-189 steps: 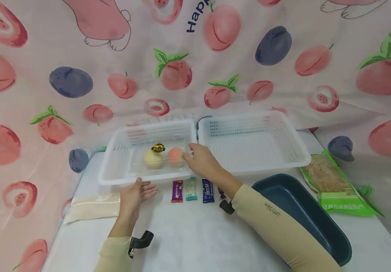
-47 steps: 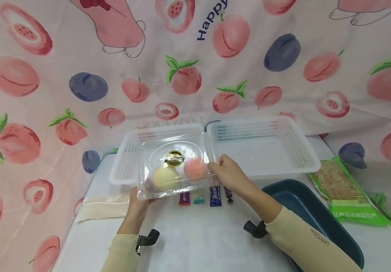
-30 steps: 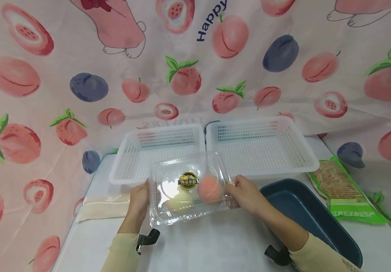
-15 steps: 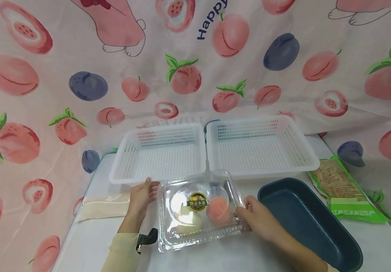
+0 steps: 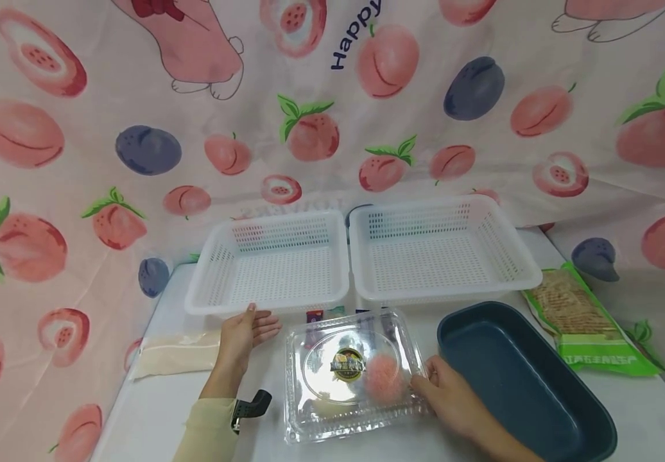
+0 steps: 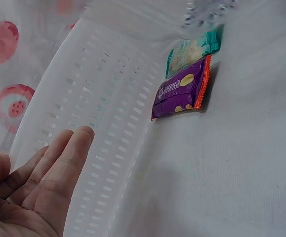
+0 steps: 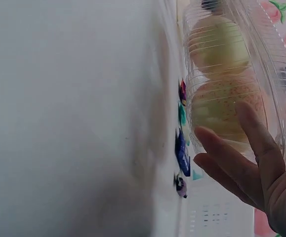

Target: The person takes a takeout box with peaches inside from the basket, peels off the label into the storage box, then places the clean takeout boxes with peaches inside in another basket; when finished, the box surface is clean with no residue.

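My right hand [image 5: 454,398] grips the right edge of a clear plastic clamshell box [image 5: 309,359] with a black and gold sticker. Through the lid a round pink-orange item [image 5: 384,378] shows. The right wrist view also shows a round pale yellow-green item [image 7: 222,47] inside, and the fingers spread along the box's side. The box hangs close over the white table. Apart from it, my left hand [image 5: 239,337] has its palm turned up and fingers straight, holding nothing. It lies at the front wall of the left white basket [image 5: 269,303].
A second white basket [image 5: 454,292] stands beside the first. Several wrapped snacks, including a purple packet [image 6: 182,91] and a teal packet [image 6: 192,52], lie before the baskets. A dark blue tray [image 5: 517,378], a green-edged bag [image 5: 581,321] and a beige packet [image 5: 176,353] flank them.
The box has come out of the left basket, moving toward the person and to the right, with the right hand on it. The left hand has come away from the box and stays by the basket.
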{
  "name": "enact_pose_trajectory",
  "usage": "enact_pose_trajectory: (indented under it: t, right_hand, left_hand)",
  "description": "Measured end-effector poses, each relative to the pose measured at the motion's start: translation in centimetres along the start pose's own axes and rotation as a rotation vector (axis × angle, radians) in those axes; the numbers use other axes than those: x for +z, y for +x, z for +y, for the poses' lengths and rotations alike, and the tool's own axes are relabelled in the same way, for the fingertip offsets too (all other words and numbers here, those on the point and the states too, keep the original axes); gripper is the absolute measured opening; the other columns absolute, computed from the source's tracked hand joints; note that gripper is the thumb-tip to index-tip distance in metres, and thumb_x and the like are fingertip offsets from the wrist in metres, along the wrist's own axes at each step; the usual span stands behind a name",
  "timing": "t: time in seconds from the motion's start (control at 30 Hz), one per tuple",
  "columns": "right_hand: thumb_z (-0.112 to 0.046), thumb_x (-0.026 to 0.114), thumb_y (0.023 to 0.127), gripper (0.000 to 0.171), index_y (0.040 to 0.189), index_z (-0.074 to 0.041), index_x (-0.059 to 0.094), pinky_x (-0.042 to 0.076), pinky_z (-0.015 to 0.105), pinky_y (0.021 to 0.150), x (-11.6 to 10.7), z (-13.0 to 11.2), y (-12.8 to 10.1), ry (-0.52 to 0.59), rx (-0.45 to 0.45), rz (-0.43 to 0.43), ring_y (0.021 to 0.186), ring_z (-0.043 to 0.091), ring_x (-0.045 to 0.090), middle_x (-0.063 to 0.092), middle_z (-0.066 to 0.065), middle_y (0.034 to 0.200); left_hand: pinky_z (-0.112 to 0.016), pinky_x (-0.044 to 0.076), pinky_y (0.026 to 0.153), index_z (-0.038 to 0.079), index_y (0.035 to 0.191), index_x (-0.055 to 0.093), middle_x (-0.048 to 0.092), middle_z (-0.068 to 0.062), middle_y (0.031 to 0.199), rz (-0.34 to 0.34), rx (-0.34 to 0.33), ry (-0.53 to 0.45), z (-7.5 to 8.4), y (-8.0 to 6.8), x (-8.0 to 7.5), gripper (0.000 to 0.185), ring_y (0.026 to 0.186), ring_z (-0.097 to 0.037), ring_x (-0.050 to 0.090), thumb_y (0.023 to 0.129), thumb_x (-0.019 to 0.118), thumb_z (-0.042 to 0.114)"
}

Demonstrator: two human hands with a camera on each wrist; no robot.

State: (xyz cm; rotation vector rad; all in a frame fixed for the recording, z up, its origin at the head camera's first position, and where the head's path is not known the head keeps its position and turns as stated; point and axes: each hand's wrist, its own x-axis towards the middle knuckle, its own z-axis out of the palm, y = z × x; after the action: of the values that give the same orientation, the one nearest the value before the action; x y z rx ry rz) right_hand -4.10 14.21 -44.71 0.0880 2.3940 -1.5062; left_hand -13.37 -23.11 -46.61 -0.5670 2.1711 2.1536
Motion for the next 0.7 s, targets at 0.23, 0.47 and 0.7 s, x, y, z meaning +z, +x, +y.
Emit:
enact_pose_trajectory:
  t: [0.23,0.47,0.7]
  right_hand:
    - [-0.02,0.068,0.095,0.021,0.092,-0.008,0.051,0.034,0.023,0.05,0.6,1.4,0.0,0.0,0.033,0.015,0.057,0.012,0.042,0.047,0.0,0.067]
    - [-0.018,0.065,0.097,0.019,0.094,-0.007,0.05,0.035,0.023,0.049,1.1,2.3,0.0,0.037,0.086,0.0,0.057,0.012,0.041,0.046,0.0,0.068]
    - [-0.018,0.065,0.098,0.02,0.094,-0.007,0.049,0.035,0.024,0.049,1.2,2.5,0.0,0.069,0.092,0.002,0.057,0.012,0.041,0.046,0.0,0.066]
  left_hand:
    - [-0.029,0.066,0.082,-0.021,0.129,0.058,0.077,-0.025,0.107,0.001,0.007,-0.011,0.0,0.0,-0.1,0.057,0.086,-0.018,0.08,0.116,0.038,0.031]
    - [-0.029,0.065,0.084,-0.02,0.129,0.059,0.076,-0.027,0.111,0.004,0.001,0.009,0.0,-0.1,0.1,0.057,0.089,-0.019,0.08,0.116,0.037,0.031]
    - [-0.029,0.065,0.083,-0.02,0.129,0.058,0.076,-0.027,0.111,0.009,0.002,0.015,0.3,-0.4,0.2,0.057,0.089,-0.02,0.08,0.116,0.038,0.031]
